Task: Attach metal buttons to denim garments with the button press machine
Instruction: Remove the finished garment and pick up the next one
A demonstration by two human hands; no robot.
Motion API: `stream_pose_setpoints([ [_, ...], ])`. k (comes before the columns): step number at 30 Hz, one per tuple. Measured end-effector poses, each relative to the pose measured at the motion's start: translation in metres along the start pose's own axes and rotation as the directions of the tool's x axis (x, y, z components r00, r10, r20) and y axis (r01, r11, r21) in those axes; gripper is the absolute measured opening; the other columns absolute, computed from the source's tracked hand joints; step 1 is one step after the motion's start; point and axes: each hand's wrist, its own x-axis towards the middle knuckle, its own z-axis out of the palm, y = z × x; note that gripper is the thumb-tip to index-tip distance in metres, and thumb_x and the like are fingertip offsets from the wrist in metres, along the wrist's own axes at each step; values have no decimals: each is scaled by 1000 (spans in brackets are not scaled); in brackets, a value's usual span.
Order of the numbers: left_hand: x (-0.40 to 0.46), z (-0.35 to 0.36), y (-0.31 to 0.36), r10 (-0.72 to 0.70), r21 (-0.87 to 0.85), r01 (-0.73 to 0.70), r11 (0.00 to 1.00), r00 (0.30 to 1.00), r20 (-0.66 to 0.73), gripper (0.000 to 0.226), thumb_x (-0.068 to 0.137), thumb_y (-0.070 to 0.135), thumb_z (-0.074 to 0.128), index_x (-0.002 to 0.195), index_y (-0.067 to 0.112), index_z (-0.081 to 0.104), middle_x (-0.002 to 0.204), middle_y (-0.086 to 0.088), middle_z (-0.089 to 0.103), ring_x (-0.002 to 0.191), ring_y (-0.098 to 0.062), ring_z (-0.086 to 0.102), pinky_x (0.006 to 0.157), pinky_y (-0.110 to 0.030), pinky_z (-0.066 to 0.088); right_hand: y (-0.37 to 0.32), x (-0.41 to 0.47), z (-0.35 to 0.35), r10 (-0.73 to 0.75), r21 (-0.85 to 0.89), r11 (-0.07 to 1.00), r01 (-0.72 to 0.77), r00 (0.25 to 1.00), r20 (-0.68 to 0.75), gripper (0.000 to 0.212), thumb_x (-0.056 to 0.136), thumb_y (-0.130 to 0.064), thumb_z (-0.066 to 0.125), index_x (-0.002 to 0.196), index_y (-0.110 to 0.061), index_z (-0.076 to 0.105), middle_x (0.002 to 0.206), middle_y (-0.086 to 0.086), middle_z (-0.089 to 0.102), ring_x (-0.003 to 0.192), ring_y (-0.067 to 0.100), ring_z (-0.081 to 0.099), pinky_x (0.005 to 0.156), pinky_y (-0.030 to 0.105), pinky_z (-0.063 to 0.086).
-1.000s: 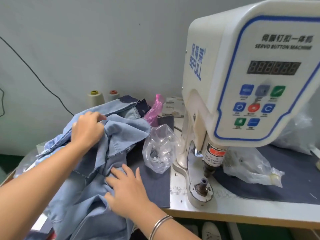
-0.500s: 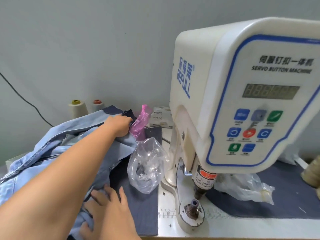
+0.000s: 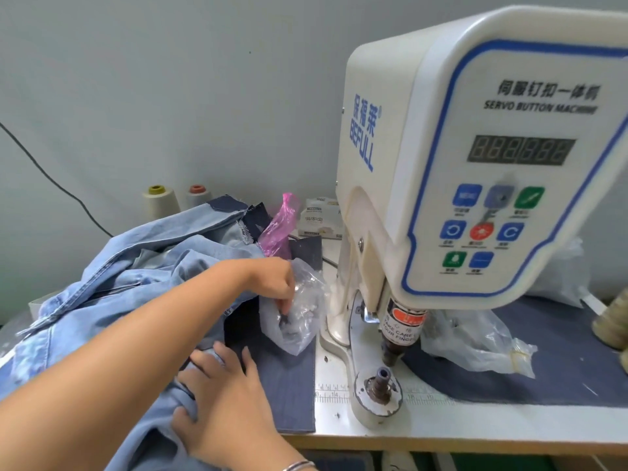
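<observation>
A pile of light blue denim garments (image 3: pixel 142 266) lies on the left of the table. My left hand (image 3: pixel 272 278) reaches over it, and its fingertips dip into a clear plastic bag (image 3: pixel 306 331) of metal buttons; whether they pinch a button is hidden by the plastic. With fingers spread, my right hand (image 3: pixel 227 402) rests on the denim's near edge beside a fold. The white servo button machine (image 3: pixel 475 164) stands at the right, its bare lower die (image 3: pixel 380 385) under the punch (image 3: pixel 394 351).
A second clear bag (image 3: pixel 475 345) lies right of the punch on a dark cloth mat (image 3: pixel 560 368). Behind the denim are a pink bag (image 3: pixel 278 226), a small box (image 3: pixel 319 219) and two thread cones (image 3: pixel 159 200). Another cone (image 3: pixel 611 321) sits at the far right.
My left hand has come off the far top of the denim pile and moved right and nearer, into the clear button bag. My right hand stays on the denim.
</observation>
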Motion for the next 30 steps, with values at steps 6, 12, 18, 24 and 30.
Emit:
stream_pose_setpoints([
  [6,-3,15,0,88,506,-13,862,988,-126,27,82,22,51,95,31,73,92,8,71,79,-15,54,77,-24,36,3,1,5,6,1,1000,-6,1000,-6,36,81,-36,49,116,-26,47,133,-7,37,138,24,17,113,55,-1],
  [12,-11,23,-5,109,582,-49,811,992,-68,15,83,31,60,95,24,63,96,6,67,87,-16,56,91,-27,31,4,1,3,8,-22,1000,-8,1000,9,37,84,-36,49,118,-24,47,137,-7,34,139,24,15,114,54,-2],
  [18,-8,29,-7,100,708,-13,706,992,-82,21,88,29,56,103,16,63,110,0,65,104,-22,57,94,-31,34,3,0,4,0,-25,1000,0,1000,-20,32,82,-36,47,110,-22,48,127,-3,40,136,26,23,114,54,4],
  [24,-8,28,-8,103,727,-16,687,992,-76,18,89,22,52,100,15,64,110,-1,64,103,-22,57,92,-31,36,5,0,5,-7,-40,999,6,1000,-24,30,82,-36,47,108,-21,48,127,-2,42,136,27,24,114,54,5],
  [30,-14,27,-9,155,714,-10,700,978,-138,18,90,24,50,93,14,65,103,1,61,102,-20,54,86,-28,35,4,0,5,-10,-47,999,9,1000,-27,34,82,-36,48,113,-21,49,128,-2,43,137,26,23,114,54,5],
])
